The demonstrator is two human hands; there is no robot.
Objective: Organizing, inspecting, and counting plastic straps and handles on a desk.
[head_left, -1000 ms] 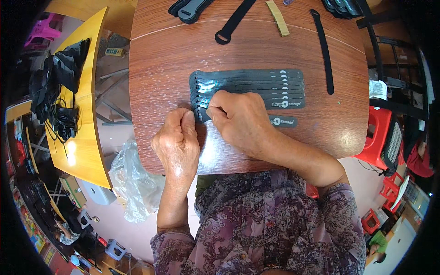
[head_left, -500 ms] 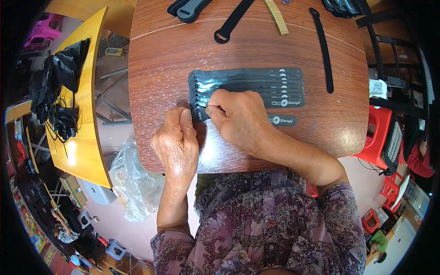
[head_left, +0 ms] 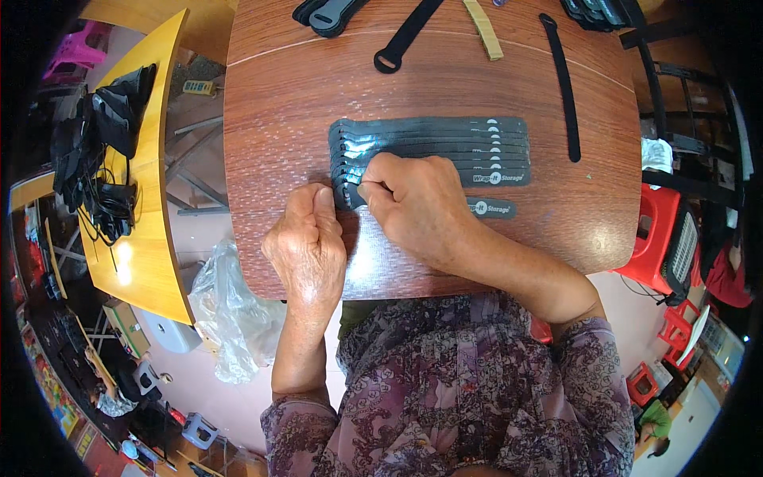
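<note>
A fanned, overlapping row of dark grey straps (head_left: 429,127) with pale printing lies across the brown table. The lowest strap (head_left: 499,208) sits a little apart at its right end. My right hand (head_left: 421,203) is closed in a pinch at the left end of the lower straps and covers their middle. Just left of those ends, my left hand (head_left: 306,238) is closed, thumb against curled fingers; whatever it may hold is hidden. Farther up lies a black strap with a slotted end (head_left: 388,60).
Another black strap (head_left: 565,95) lies at the right, with a tan strip (head_left: 485,32) and a grey strap bundle (head_left: 327,19) along the far side. A yellow table (head_left: 151,262) with black straps stands left. A red stool (head_left: 656,234) is at the right edge.
The view has shifted very slightly. Both hands stay at the straps' left ends, with the right fingertips moved only a touch.
</note>
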